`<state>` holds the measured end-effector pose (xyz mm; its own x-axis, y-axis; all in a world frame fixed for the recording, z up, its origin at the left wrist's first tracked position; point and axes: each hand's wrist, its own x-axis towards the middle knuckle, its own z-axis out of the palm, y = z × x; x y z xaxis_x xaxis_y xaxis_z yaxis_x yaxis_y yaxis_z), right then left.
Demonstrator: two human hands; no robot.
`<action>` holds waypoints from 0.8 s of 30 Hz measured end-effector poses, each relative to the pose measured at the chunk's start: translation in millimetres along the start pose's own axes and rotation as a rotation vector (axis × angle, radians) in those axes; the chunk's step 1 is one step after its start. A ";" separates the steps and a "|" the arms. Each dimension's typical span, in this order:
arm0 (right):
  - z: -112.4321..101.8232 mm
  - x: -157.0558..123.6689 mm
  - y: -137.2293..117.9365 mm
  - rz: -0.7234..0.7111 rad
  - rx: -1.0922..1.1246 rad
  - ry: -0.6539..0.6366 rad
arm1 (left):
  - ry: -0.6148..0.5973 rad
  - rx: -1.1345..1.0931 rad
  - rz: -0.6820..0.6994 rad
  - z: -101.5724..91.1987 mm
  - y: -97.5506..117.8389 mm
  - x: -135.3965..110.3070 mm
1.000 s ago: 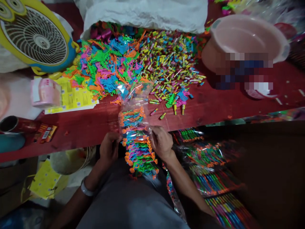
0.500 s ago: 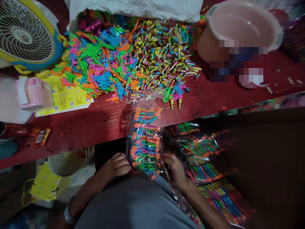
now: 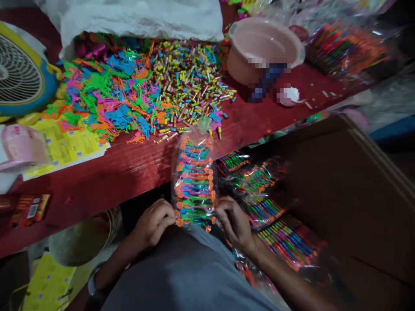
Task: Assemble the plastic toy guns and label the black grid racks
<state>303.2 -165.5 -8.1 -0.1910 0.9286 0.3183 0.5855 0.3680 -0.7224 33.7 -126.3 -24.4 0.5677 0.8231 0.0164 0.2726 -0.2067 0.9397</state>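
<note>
Left hand (image 3: 155,222): grip pinches the lower left edge of the clear plastic bag of orange, blue and green toy pieces (image 3: 194,177). Right hand (image 3: 235,224): grip pinches the lower right edge of the same bag. The bag sits between both grips and rises away from them; its top reaches over the edge of the red surface (image 3: 129,168). Beyond the grips, on the surface, lies a heap of multicoloured plastic toy shapes (image 3: 110,95). Just right of the right grip: filled clear packets of coloured sticks (image 3: 279,224)

A dim room with a red table (image 3: 129,170) and a cardboard box (image 3: 356,194).
</note>
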 end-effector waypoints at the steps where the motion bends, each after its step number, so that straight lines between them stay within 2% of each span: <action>1: -5.5 12.8 -1.5 0.008 -0.008 0.017 | 0.048 -0.013 -0.055 -3.8 11.2 8.2; 3: -18.0 42.3 -1.9 0.009 -0.058 0.049 | 0.182 -0.034 -0.085 -13.2 31.9 29.4; 6: -39.7 93.6 -0.4 -0.053 -0.162 0.116 | 0.369 -0.023 -0.004 -31.8 56.0 72.4; 9: -64.8 141.2 -7.5 -0.141 -0.256 0.176 | 0.520 0.042 0.169 -52.0 78.9 115.1; 12: -88.9 167.8 -23.4 -0.197 -0.379 0.293 | 0.584 0.119 0.349 -64.4 104.6 138.6; 14: -101.0 171.6 -30.7 -0.180 -0.465 0.334 | 0.592 0.169 0.401 -65.9 117.4 142.9; 15: -105.9 170.3 -31.9 -0.149 -0.505 0.316 | 0.569 0.168 0.407 -65.1 121.3 143.4; 18: -118.7 159.0 -28.2 -0.063 -0.556 0.240 | 0.404 0.018 0.387 -59.0 126.1 145.3; 20: -126.9 149.5 -24.1 -0.076 -0.524 0.284 | 0.322 -0.110 0.388 -53.8 129.3 149.2; 24: -140.0 135.3 -13.9 -0.089 -0.448 0.366 | 0.317 -0.241 0.407 -40.9 143.2 163.9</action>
<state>379.5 -51.7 130.9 -0.0169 0.7883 0.6150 0.8709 0.3137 -0.3782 134.1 0.6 126.8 0.3191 0.8284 0.4604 -0.1253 -0.4447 0.8869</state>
